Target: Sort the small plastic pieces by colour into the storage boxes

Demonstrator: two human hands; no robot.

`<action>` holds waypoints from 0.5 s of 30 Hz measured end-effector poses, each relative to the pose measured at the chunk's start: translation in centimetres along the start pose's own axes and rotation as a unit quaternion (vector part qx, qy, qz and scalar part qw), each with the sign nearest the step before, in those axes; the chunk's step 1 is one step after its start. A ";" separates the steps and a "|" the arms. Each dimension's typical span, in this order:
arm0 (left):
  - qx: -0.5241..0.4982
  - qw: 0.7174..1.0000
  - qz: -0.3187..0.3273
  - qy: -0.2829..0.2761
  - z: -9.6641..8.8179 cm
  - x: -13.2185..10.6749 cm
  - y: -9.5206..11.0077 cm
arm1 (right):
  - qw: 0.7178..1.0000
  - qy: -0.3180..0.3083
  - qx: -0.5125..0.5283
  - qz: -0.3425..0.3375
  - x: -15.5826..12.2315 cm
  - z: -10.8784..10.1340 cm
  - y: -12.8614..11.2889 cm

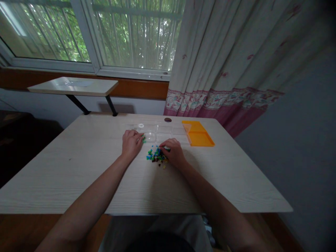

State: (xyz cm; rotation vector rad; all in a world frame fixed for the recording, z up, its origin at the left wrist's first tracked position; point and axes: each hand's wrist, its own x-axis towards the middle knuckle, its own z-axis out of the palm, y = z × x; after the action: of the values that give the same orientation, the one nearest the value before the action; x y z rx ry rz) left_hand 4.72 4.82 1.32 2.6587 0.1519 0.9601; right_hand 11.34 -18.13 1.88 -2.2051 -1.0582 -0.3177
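Note:
A small heap of tiny plastic pieces, in blue, green, dark and yellow, lies on the table in front of me. My right hand is at the heap's right side, its fingertips pinched together; anything between them is too small to name. Beyond the heap lies a clear plastic tray with several compartments. My left hand rests at the tray's near left corner, fingers closed together. Some green pieces show at its fingertips, and I cannot tell whether they are gripped or lying in the compartment.
An orange tray lies at the right end of the clear tray. A round dark spot is near the back edge of the pale table. A small raised shelf stands at the back left. A curtain hangs behind.

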 end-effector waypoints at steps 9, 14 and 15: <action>0.043 0.999 0.009 0.029 -0.2 -0.3 0.8 | 0.999 0.027 0.016 0.015 0.1 0.3 0.0; -0.020 0.998 0.048 0.035 -0.6 -0.2 1.2 | 0.994 0.070 0.083 0.016 0.1 0.1 -0.1; -0.035 0.997 0.069 0.028 -0.8 -0.2 1.5 | 0.992 0.075 0.102 0.019 0.1 0.0 -0.2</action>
State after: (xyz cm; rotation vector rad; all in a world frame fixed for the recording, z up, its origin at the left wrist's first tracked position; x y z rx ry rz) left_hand 4.04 3.54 2.22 2.6061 -0.0531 1.0634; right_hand 11.27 -17.95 2.04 -1.9838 -0.9237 -0.3371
